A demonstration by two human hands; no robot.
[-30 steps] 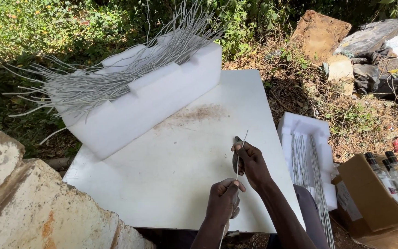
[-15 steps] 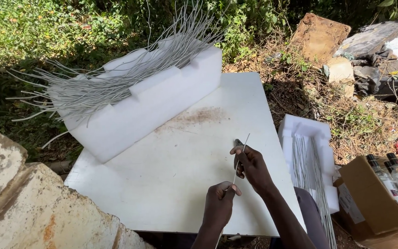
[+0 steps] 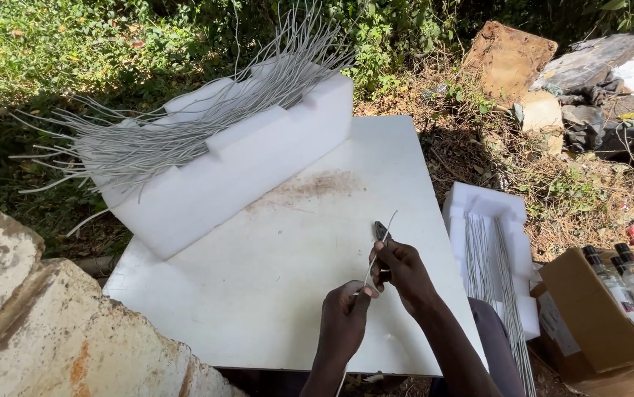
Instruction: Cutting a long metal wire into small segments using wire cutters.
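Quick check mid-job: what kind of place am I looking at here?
Likely a makeshift outdoor work spot. A white board serves as the table, with weeds and shrubs behind it, rubble stones on bare ground, and a cardboard box of bottles alongside.

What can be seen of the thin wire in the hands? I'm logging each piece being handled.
The wire is one thin, pale grey strand, nearly straight, slanting up and to the right over the white board. The left hand pinches it low down; the right hand, which also holds a small dark tool, grips it higher. Its free tip pokes out above the right hand; its lower end runs below the left hand.
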